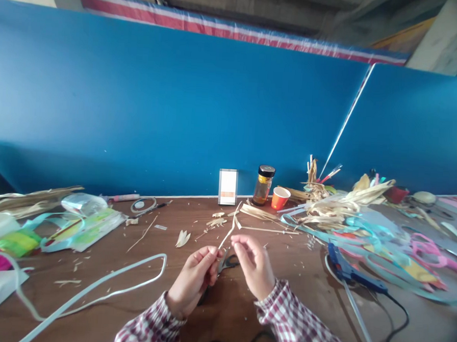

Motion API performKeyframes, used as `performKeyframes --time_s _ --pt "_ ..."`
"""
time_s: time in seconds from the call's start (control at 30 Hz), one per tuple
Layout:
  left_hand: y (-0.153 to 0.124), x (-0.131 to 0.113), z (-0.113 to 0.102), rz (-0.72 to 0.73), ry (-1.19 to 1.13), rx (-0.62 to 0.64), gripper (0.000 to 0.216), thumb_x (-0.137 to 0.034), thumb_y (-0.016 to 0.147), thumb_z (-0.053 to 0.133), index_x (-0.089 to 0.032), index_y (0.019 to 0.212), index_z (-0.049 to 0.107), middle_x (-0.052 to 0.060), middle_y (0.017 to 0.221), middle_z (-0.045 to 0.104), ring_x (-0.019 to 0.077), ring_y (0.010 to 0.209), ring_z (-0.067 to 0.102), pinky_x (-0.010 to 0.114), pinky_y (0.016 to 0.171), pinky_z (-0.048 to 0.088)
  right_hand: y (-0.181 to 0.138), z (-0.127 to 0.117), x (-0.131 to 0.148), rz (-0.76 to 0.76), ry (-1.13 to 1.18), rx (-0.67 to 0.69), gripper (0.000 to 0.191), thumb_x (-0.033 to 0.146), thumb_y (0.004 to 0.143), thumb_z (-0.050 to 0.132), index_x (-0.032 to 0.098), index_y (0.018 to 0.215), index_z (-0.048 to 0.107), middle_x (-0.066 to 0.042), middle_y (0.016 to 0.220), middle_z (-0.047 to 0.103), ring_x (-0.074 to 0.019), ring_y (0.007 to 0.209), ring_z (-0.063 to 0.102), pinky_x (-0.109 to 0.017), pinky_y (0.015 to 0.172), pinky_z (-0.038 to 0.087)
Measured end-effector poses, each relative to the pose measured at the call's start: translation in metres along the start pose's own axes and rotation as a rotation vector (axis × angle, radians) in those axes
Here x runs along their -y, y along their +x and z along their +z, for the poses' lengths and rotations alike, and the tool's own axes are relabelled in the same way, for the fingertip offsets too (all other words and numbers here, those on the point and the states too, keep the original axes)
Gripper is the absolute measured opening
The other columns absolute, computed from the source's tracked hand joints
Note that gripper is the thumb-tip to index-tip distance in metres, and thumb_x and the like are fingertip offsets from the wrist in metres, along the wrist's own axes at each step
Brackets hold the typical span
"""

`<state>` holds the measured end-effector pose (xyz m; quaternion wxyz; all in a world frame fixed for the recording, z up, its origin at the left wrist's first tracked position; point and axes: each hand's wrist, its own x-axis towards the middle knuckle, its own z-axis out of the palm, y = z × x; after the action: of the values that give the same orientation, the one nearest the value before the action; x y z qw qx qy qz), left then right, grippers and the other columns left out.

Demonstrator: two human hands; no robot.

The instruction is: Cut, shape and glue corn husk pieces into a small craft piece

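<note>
Between the thumb and fingers of my left hand (198, 271) is the lower end of a thin pale strip of dried husk (228, 236), which slants up and away over the table. My right hand (254, 267) is just right of the strip. Its thumb and forefinger are drawn together in a pinch, and whether anything lies between them is too small to make out. Below and between the hands lies a pair of dark-handled scissors (229, 263), partly hidden by my left hand. Farther up lie husk scraps (217, 220) and a flat piece of husk (257, 212).
A lidded jar (263, 187) and an orange paper cup (281, 199) stand by the blue partition (201, 108). At right are a blue glue gun (346, 269), pink scissors (433, 253), ribbons and a husk pile (337, 210). A white cable (124, 267) loops across the left.
</note>
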<state>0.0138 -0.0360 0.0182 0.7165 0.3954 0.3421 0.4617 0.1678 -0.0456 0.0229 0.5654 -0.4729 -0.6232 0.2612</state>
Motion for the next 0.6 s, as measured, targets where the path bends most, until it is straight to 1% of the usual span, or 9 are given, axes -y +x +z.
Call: performKeyframes --time_s 0.1,0.2,0.27,0.37,0.4,0.47,0.53,0.6 --pt "0.0 0.005 0.002 -0.016 0.123 0.047 0.032 -0.046 0.076 0.062 -0.014 0.075 0.059 -0.006 0.047 0.044 0.0052 0.041 0.038 0.017 0.041 0.03 -0.002 0.004 0.005 0.061 0.1 0.123 0.019 0.033 0.088 0.051 0.018 0.088 0.064 -0.005 0.087 0.067 -0.016 0.073 0.064 -0.027 0.066 0.053" --pt "-0.001 0.009 0.003 -0.022 0.257 0.09 0.037 -0.05 0.076 0.059 -0.013 0.073 0.06 -0.002 0.052 0.054 0.0064 0.041 0.043 0.018 0.041 0.032 -0.001 0.004 0.005 0.147 0.18 0.154 0.022 0.037 0.086 0.055 0.018 0.078 0.062 -0.002 0.075 0.064 -0.0139 0.066 0.062 -0.025 0.062 0.051" --pt "-0.001 0.01 0.002 -0.005 0.363 0.094 0.039 -0.051 0.076 0.058 -0.012 0.074 0.064 0.002 0.06 0.061 0.0043 0.038 0.038 0.017 0.037 0.027 0.0 0.004 0.003 0.181 0.179 0.157 0.024 0.039 0.084 0.057 0.018 0.071 0.059 0.001 0.064 0.06 -0.0122 0.058 0.059 -0.022 0.056 0.048" --pt "0.001 0.012 0.0 -0.001 0.473 0.074 0.041 -0.051 0.074 0.06 -0.011 0.072 0.067 0.003 0.062 0.063 0.0012 0.033 0.028 0.017 0.032 0.019 0.001 0.003 -0.001 0.22 0.178 0.188 0.029 0.041 0.083 0.058 0.017 0.066 0.055 0.004 0.054 0.056 -0.0101 0.049 0.053 -0.021 0.05 0.043" --pt "0.001 0.012 0.0 -0.009 0.473 0.071 0.041 -0.051 0.073 0.061 -0.011 0.071 0.068 0.003 0.061 0.063 0.0013 0.033 0.028 0.017 0.032 0.019 0.001 0.003 -0.002 0.24 0.193 0.204 0.03 0.042 0.083 0.057 0.017 0.066 0.055 0.004 0.053 0.056 -0.0097 0.047 0.051 -0.021 0.049 0.042" --pt "0.001 0.012 0.001 -0.025 0.412 0.071 0.038 -0.05 0.069 0.066 -0.011 0.068 0.067 0.003 0.06 0.063 0.0025 0.036 0.034 0.017 0.034 0.024 0.001 0.004 -0.003 0.258 0.216 0.21 0.03 0.043 0.082 0.057 0.017 0.067 0.055 0.004 0.053 0.056 -0.0094 0.046 0.05 -0.021 0.048 0.041" --pt "0.0 0.012 0.002 -0.053 0.313 0.064 0.036 -0.047 0.064 0.071 -0.012 0.066 0.066 0.002 0.06 0.063 0.0049 0.042 0.044 0.017 0.041 0.034 0.001 0.005 -0.004 0.233 0.216 0.182 0.031 0.042 0.081 0.059 0.017 0.065 0.055 0.003 0.056 0.055 -0.0094 0.049 0.051 -0.021 0.05 0.041" --pt "-0.002 0.011 0.004 -0.088 0.241 0.054 0.033 -0.044 0.061 0.075 -0.013 0.067 0.064 0.002 0.059 0.064 0.0076 0.05 0.052 0.018 0.049 0.041 0.002 0.006 -0.005 0.195 0.208 0.153 0.032 0.042 0.08 0.06 0.016 0.062 0.055 0.002 0.06 0.055 -0.0097 0.054 0.052 -0.021 0.053 0.042"
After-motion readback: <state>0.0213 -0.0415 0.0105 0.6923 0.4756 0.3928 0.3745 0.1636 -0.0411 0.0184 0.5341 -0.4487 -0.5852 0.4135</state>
